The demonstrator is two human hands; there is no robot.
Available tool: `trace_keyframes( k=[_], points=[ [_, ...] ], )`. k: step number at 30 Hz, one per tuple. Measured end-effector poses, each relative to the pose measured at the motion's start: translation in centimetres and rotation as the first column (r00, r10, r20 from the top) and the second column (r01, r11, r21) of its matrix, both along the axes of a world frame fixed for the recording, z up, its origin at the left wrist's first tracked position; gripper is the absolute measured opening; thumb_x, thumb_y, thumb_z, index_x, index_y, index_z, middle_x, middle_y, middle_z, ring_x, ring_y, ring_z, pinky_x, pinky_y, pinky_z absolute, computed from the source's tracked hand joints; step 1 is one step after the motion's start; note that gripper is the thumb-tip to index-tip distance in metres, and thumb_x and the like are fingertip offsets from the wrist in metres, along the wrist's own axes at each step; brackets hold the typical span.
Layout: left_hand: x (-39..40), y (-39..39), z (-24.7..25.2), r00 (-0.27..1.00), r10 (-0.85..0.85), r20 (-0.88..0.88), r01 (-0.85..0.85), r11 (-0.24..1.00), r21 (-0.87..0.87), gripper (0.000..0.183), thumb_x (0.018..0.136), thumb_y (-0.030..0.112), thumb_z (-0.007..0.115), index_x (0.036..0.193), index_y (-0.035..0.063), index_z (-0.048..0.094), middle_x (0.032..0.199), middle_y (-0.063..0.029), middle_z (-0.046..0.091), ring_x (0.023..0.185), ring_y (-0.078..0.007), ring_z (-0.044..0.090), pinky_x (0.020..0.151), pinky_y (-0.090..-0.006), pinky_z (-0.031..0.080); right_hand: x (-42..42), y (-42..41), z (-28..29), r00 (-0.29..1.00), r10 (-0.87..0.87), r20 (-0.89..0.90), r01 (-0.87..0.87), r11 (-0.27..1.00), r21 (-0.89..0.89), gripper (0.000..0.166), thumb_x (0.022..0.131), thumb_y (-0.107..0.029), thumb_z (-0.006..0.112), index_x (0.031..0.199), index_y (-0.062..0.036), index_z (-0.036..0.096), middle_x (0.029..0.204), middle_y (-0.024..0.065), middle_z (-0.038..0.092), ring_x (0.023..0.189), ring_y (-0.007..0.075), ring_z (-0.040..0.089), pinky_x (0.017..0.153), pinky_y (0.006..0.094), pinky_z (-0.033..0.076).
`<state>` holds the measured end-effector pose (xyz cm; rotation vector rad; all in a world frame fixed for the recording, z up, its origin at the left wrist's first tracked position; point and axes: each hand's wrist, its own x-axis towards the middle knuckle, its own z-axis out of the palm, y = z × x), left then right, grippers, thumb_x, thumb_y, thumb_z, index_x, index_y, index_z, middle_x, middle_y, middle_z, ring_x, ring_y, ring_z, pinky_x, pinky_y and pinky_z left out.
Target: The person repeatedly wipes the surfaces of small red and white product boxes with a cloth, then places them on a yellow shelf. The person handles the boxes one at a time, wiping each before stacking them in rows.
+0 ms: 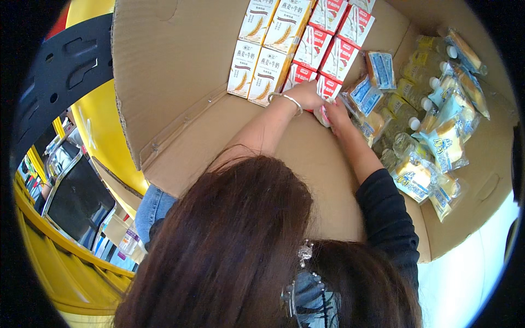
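Inside a large cardboard box (328, 188), my left hand (307, 96), with a bracelet at the wrist, lies against the front of a block of red-and-white drink cartons (343, 57). Close beside it, my right hand (337, 115) has its fingers around a small red-and-white pack (322, 116), which sits partly hidden between both hands. The left fingertips are hidden, so their hold cannot be told. White-and-yellow oat milk cartons (262, 76) stand in rows left of the red ones, touching them.
Clear plastic bottles with white caps (414, 123) lie along the box's right side, partly under bagged bread slices (445, 143). Blue-and-clear bread packs (380, 69) rest beside the red cartons. Long hair covers the lower middle. Outside at left are a yellow surface (98, 123) and a black-backed chair (78, 197).
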<state>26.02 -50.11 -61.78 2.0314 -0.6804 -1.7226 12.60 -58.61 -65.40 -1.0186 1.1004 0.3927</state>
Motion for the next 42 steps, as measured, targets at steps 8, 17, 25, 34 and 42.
trace_keyframes(
  k=[8,17,25,34,42],
  points=[
    [-0.1,-1.3,2.8,0.987,0.094,-0.129,-0.065,0.975,0.212,0.073,0.069,0.033,0.065,0.13,0.0002,0.041,0.14,-0.0233,0.032,0.133,-0.0348,0.024,0.106,-0.0404,0.025,-0.7,-0.6,-0.1,0.986,0.019,-0.167,-0.018,1.0,0.007,0.033,0.083,-0.017,0.055,0.114,-0.0056,0.055,0.099,0.0081,0.063,0.085,0.0169,0.059,0.073,0.0301,0.047],
    [2.4,-3.1,7.0,0.821,0.312,-0.478,-0.137,0.921,0.365,0.061,0.072,0.034,0.066,0.122,0.0069,0.047,0.131,-0.0114,0.042,0.124,-0.0221,0.034,0.099,-0.0394,0.029,-1.3,-2.5,3.3,0.98,-0.023,-0.196,0.066,0.974,0.216,0.024,0.088,-0.021,0.05,0.107,-0.0065,0.057,0.089,0.0061,0.064,0.071,0.0155,0.061,0.06,0.0297,0.05],
    [4.4,-3.9,7.2,0.781,0.31,-0.542,-0.111,0.923,0.369,0.054,0.084,0.045,0.051,0.127,0.013,0.047,0.134,-0.0082,0.045,0.126,-0.024,0.037,0.099,-0.0538,0.028,-0.6,-3.2,7.2,0.979,-0.084,-0.185,0.138,0.942,0.307,0.023,0.089,-0.018,0.049,0.108,-0.0072,0.056,0.089,0.0031,0.063,0.074,0.0134,0.061,0.065,0.0297,0.051],
    [5.7,-5.6,12.3,0.932,0.132,-0.338,-0.094,0.987,0.127,0.039,0.075,0.037,0.056,0.101,0.0083,0.063,0.104,-0.008,0.063,0.098,-0.0214,0.057,0.084,-0.0401,0.043,0.6,-2.3,11.3,0.97,-0.222,-0.103,0.245,0.876,0.415,0.021,0.091,-0.018,0.046,0.106,-0.0082,0.056,0.088,0.0026,0.062,0.075,0.0127,0.059,0.067,0.027,0.048],
    [5.8,-4.3,22.6,0.991,0.118,0.069,-0.109,0.987,-0.122,0.046,0.077,0.028,0.056,0.105,-0.008,0.056,0.092,-0.0233,0.062,0.087,-0.0296,0.061,0.076,-0.0344,0.048,4.3,-4.2,17.8,0.958,-0.229,0.17,0.187,0.955,0.23,0.028,0.093,-0.02,0.045,0.115,-0.0051,0.051,0.104,0.0042,0.06,0.091,0.0139,0.059,0.08,0.0287,0.048]
  ],
)
